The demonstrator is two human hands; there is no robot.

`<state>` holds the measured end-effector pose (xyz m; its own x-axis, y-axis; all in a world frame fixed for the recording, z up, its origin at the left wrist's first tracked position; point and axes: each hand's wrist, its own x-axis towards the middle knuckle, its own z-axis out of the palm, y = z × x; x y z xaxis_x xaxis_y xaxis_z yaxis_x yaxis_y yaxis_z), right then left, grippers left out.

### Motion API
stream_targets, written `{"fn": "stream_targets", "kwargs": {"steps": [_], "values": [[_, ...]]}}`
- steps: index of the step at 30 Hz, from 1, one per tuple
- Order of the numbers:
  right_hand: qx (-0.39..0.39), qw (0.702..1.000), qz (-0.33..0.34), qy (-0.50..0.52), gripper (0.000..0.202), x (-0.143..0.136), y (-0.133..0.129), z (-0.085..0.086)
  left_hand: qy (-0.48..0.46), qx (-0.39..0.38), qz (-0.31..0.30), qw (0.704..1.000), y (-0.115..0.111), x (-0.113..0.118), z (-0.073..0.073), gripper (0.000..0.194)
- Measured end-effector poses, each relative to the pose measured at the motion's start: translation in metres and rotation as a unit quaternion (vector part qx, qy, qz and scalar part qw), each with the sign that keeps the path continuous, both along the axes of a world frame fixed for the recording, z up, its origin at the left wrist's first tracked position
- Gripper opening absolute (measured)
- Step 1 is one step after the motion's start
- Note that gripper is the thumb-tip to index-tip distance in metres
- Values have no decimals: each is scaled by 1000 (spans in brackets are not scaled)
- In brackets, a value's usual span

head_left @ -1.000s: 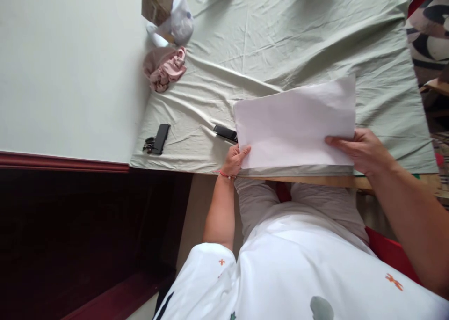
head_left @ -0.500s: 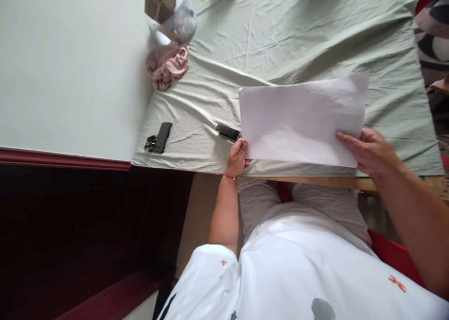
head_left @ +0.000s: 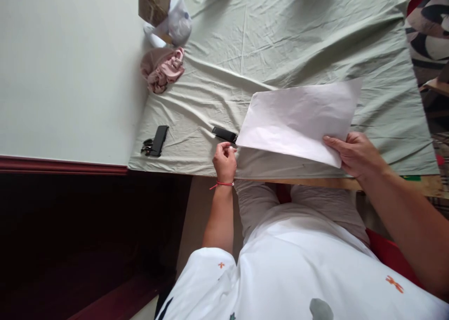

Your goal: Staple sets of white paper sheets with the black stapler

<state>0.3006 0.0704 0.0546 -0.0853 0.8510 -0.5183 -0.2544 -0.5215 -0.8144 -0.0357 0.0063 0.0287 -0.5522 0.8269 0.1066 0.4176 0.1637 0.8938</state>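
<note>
White paper sheets (head_left: 298, 119) are held out over the table, tilted, with the left edge free. My right hand (head_left: 361, 154) grips their lower right corner, thumb on top and fingers underneath. My left hand (head_left: 225, 161), with a red string bracelet at the wrist, is off the paper, its fingers loosely curled and the thumb apart. Just beyond those fingertips lies a narrow black object (head_left: 223, 134) with a metallic end, which looks like a stapler. Whether the fingers touch it I cannot tell.
A wrinkled pale green cloth (head_left: 280, 44) covers the table. Along the wall at left are a black case with keys (head_left: 159, 141), a crumpled pink cloth (head_left: 163, 69), a plastic bag (head_left: 180, 23) and a cardboard box (head_left: 154, 3). The wooden table edge (head_left: 315, 183) runs before me.
My left hand has let go of the paper's left corner and moved left towards the black object. In my right hand the paper has swung, its lower left corner now pointing left.
</note>
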Motion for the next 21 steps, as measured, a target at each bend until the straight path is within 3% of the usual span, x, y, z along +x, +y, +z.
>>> {"fn": "stream_targets", "kwargs": {"steps": [3, 5, 12, 21], "values": [[14, 1000, 6, -8, 28, -8, -4, -3, 154, 26, 104, 982, -3, -4, 0, 10], [22, 999, 11, -22, 29, -11, -6, -5, 212, 19, 118, 970, -5, -5, 0, 20], [57, 996, 30, -64, 30, -14, -9, -9, 303, 47, -26, 952, 1, -5, -6, 58], [102, 987, 52, -111, 34, -22, -13, -10, 291, 37, -61, 954, 3, -6, -14, 64]]}}
